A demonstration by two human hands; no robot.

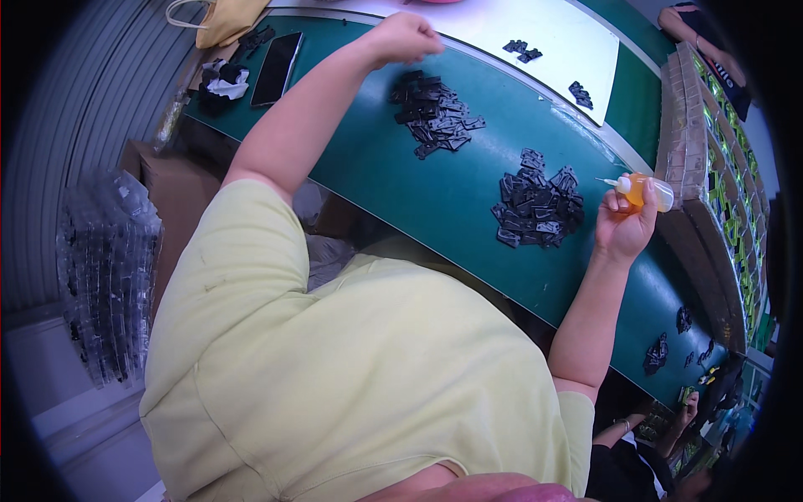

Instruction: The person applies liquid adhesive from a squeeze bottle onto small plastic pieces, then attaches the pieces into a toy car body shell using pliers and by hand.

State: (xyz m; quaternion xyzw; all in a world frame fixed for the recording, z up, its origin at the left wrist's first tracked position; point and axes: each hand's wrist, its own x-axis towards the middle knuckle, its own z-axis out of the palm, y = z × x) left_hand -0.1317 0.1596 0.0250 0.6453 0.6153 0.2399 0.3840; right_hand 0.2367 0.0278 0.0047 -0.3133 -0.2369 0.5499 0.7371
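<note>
My right hand (626,224) grips a needle-tipped squeeze bottle (642,192) with orange liquid inside, its thin tip pointing left. Just left of that hand lies a heap of flat black plastic pieces (535,205) with small holes. My left hand (404,40) is raised near the table's far side with its fingers curled together; whatever may be between them is hidden. A second heap of the same black pieces (435,117) lies close by it. Both heaps rest on the green table (401,192).
Beyond the green surface runs a white lit panel (477,18) bearing small clusters of black pieces (523,52). A phone (277,69) lies at the left. Stacked trays of green items (726,159) stand at the right. Co-workers' arms (682,418) show at the lower right.
</note>
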